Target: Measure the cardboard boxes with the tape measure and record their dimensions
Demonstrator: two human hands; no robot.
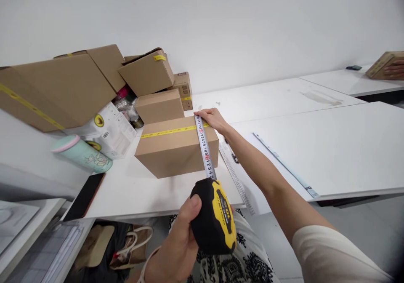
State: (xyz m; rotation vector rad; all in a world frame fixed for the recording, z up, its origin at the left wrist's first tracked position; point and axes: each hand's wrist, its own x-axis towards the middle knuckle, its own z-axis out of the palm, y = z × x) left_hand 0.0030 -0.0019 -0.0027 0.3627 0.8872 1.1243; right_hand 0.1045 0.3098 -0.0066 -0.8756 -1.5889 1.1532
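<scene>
Our left hand (179, 237) is wrapped round the black-and-yellow tape measure (216, 222), which we hold on the near side of the cardboard carton (170, 148). Our right hand (215, 119) is closed in a pinch on the free end of the metal blade (203, 145) at the carton's far edge. Between our hands the blade runs across the carton's top near its right end, over the yellow packing strip (168, 132). The carton sits on the white counter (126, 195). To its left we see a white avocado-print box (115, 131) and a mint tumbler (82, 153). Just behind it stands a smaller brown box (159, 107). To its right we have a spiral binding (235, 177) and a pale blue ruler (284, 163); far to its right, a co-worker's hand (394, 69) touches another box (379, 65).
</scene>
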